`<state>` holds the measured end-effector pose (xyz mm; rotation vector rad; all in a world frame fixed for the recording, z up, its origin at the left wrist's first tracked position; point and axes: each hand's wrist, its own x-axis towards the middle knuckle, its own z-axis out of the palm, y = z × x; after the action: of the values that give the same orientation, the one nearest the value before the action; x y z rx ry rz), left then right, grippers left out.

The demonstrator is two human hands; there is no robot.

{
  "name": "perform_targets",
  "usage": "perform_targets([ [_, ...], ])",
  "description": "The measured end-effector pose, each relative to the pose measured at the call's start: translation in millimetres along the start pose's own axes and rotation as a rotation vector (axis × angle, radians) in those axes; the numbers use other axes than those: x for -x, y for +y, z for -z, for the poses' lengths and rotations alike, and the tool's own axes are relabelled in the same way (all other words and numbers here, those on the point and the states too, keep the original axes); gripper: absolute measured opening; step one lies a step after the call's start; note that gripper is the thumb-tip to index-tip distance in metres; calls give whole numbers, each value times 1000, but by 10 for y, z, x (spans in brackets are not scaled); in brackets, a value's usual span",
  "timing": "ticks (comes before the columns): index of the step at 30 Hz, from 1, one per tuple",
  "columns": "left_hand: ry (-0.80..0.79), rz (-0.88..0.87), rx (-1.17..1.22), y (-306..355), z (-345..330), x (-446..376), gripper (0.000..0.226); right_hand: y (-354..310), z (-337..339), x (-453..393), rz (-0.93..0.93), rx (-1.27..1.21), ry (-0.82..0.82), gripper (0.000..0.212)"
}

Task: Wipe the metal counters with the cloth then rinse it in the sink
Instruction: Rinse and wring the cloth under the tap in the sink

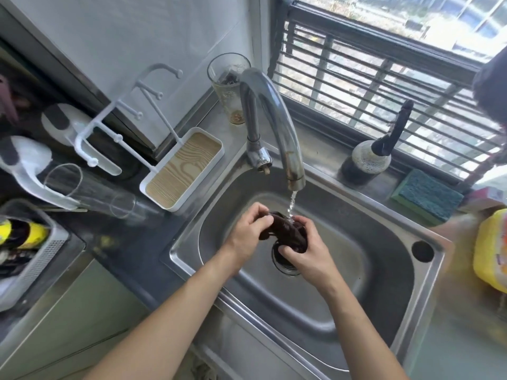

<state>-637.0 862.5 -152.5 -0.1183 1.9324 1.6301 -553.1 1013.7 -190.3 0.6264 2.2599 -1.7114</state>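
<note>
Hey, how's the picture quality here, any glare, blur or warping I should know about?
Head view: daylight through the window overexposes the top right; wide-angle warping bends the sink rim and the counter edges; the yellow container at the right edge is smeared; both hands, left and right, and the dark cloth under the tap stay sharp.

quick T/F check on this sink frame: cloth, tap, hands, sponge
1. Both hands grip the cloth over the sink. True: left hand, right hand.
2. The tap is off. False: water runs onto the cloth.
3. The sponge lies in the basin. False: it sits on the ledge by the window.
4. A tall glass stands behind the tap. True.
</note>
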Motion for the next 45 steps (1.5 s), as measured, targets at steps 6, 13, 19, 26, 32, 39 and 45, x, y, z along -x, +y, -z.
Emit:
perform_targets([
  [6,92,-70,-8,228,-42,145,17,80,-108,-69,26,153,-33,52],
  [13,-94,-115,190,441,-125,425,8,12,-182,-90,179,359,-35,119],
  [19,-65,-299,66,600,-51,465,8,-126,-144,-149,143,134,-100,132],
  [26,4,-333,141,607,-125,501,11,-197,-222,-103,83,160,10,75],
  [32,513,-139,10,225,200,177,14,-118,-23,-74,-49,189,170,62],
  [39,502,-142,-422,-245,453,-174,7,-173,157,-67,37,334,106,53],
  [45,-62,-18,-470,-302,244,-160,74,-409,70,46,131,-190,103,34],
])
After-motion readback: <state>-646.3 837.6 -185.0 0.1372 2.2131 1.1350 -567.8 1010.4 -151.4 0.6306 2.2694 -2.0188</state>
